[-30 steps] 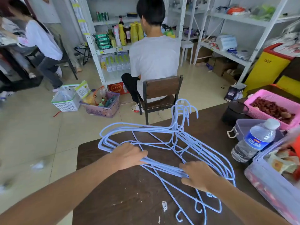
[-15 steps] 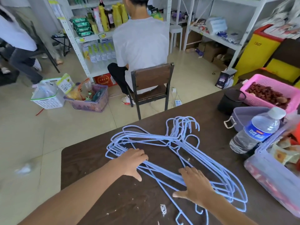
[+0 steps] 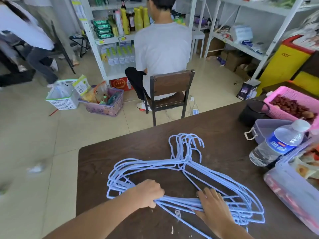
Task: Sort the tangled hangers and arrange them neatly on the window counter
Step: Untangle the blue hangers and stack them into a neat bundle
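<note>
We see a stack of light-blue wire hangers lying flat on the dark brown table, hooks bunched together and pointing to the far side, shoulders spreading left and right toward the near edge. Our left hand sits at the left end of the bottom bars, fingers curled round the gathered wires where they meet. Our right hand lies over the same bundle of bars further right, fingers spread and fairly straight, pressing down on the wires rather than closing round them.

To the right on the table a clear water bottle with a blue label lies tilted against a lavender container. Beyond it stands a pink basket of dark red fruit, with a black pot just to its left. A clear plastic bin fills the near right corner.

Past the far table edge, a person in a white shirt sits on a wooden chair, back to us, facing white shelves.
</note>
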